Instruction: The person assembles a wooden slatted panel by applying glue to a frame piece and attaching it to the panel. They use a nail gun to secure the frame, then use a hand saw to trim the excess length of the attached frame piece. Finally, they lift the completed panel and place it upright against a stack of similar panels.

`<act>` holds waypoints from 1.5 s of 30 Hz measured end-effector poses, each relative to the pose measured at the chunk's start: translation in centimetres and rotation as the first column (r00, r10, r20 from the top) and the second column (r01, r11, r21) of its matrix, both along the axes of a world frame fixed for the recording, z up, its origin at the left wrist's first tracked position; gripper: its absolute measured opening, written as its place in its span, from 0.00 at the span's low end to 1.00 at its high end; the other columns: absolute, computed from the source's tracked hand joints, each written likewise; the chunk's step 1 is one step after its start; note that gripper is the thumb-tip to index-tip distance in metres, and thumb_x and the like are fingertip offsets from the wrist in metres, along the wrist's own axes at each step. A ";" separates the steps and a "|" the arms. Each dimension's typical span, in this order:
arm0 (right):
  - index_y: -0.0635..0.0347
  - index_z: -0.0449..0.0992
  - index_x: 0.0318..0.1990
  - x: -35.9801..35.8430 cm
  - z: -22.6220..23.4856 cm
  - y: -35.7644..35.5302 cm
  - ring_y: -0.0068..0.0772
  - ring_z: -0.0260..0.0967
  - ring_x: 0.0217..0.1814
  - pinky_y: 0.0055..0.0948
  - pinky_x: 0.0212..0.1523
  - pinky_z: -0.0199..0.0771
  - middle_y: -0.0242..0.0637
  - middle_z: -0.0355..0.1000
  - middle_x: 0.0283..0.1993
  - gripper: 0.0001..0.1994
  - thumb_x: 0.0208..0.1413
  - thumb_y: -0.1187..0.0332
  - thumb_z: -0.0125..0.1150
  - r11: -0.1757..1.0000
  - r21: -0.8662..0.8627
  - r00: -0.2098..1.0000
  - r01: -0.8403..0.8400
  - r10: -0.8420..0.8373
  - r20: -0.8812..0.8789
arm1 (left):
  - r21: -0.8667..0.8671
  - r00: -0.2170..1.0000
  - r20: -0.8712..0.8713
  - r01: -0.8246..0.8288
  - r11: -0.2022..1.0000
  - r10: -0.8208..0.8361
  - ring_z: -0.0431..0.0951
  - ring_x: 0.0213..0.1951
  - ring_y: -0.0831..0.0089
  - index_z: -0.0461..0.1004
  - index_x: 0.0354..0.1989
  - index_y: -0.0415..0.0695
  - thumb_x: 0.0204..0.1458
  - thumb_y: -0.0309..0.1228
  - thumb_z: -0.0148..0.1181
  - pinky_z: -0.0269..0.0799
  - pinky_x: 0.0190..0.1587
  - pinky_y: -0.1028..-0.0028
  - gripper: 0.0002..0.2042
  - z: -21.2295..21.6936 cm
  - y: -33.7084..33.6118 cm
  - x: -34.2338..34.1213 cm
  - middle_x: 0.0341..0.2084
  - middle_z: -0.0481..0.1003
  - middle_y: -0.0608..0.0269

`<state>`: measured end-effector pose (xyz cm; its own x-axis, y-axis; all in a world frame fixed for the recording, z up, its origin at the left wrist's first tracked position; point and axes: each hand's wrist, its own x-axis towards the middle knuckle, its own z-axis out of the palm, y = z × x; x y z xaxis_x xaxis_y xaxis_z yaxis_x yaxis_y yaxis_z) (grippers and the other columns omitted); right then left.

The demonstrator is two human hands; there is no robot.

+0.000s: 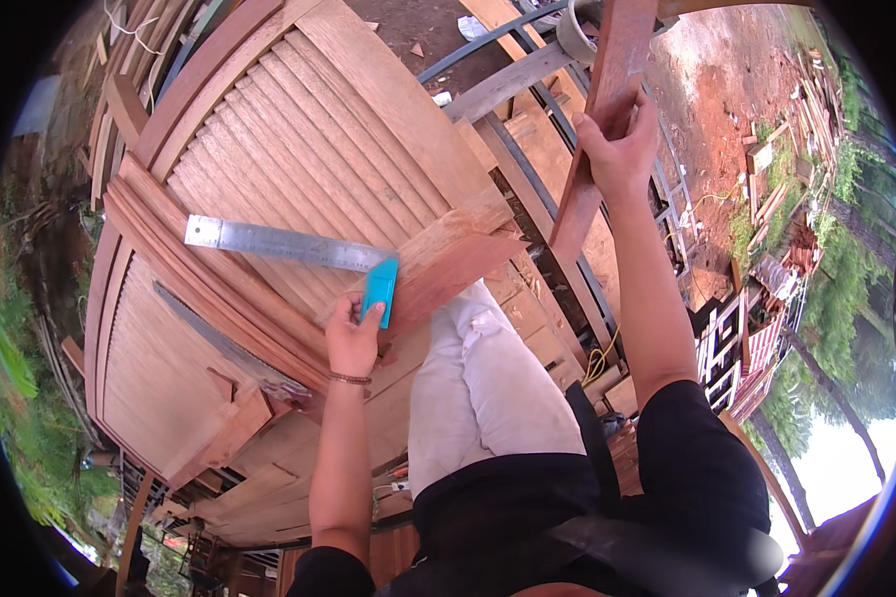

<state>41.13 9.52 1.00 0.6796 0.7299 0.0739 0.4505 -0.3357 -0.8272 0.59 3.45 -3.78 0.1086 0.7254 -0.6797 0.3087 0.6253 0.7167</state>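
My left hand is closed on the teal handle of a try square, with the thumb pressed against it. The square's steel blade stretches left across a louvered wooden panel, over its slats and a bundle of long reddish strips. By the handle, the panel's near end has a reddish rail. Off to the right, my right hand grips a long reddish-brown board, fingers wrapped round its edge. The board is held at a slant, apart from the panel.
A dark handsaw blade lies on the left part of the panel, near a small wood offcut. Metal frames and planks stand at the right, with a bucket at the top. A yellow cord hangs near my right leg.
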 end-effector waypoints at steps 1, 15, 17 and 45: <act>0.68 0.62 0.55 -0.2 0.2 -1.2 0.37 0.71 0.45 0.34 0.48 0.72 0.46 0.71 0.43 0.39 0.38 0.58 0.76 0.996 -0.078 0.999 -0.044 0.044 0.000 | 0.009 0.997 -0.050 0.057 0.998 -0.057 0.71 0.32 0.82 0.73 0.40 0.37 0.54 0.24 0.63 0.70 0.36 0.79 0.08 -0.1 0.8 -0.1 0.30 0.75 0.68; 0.62 0.64 0.55 -6.6 -1.6 -16.2 0.40 0.71 0.40 0.35 0.44 0.72 0.46 0.72 0.39 0.37 0.38 0.58 0.75 0.837 -0.517 0.973 -0.180 0.076 -0.216 | 0.537 0.664 -0.404 0.729 0.425 -0.629 0.71 0.48 0.56 0.73 0.54 0.45 0.46 0.26 0.62 0.67 0.50 0.60 0.23 4.5 4.6 10.7 0.42 0.71 0.54; 0.60 0.64 0.56 -6.8 -2.1 -17.1 0.45 0.73 0.39 0.37 0.42 0.73 0.47 0.73 0.38 0.38 0.37 0.55 0.75 0.835 -0.531 0.981 -0.140 0.045 -0.189 | 0.534 0.557 -0.445 0.794 0.292 -0.701 0.71 0.46 0.56 0.74 0.50 0.44 0.48 0.28 0.61 0.68 0.49 0.60 0.18 3.4 5.3 14.0 0.41 0.71 0.55; 0.62 0.63 0.56 -5.1 -0.4 -12.8 0.46 0.74 0.42 0.36 0.44 0.74 0.48 0.73 0.42 0.38 0.37 0.58 0.76 0.867 -0.482 0.976 -0.125 0.020 -0.216 | 0.452 0.454 -0.514 0.865 0.220 -0.728 0.75 0.37 0.56 0.74 0.36 0.43 0.42 0.27 0.57 0.72 0.40 0.59 0.11 0.9 6.7 14.2 0.33 0.74 0.56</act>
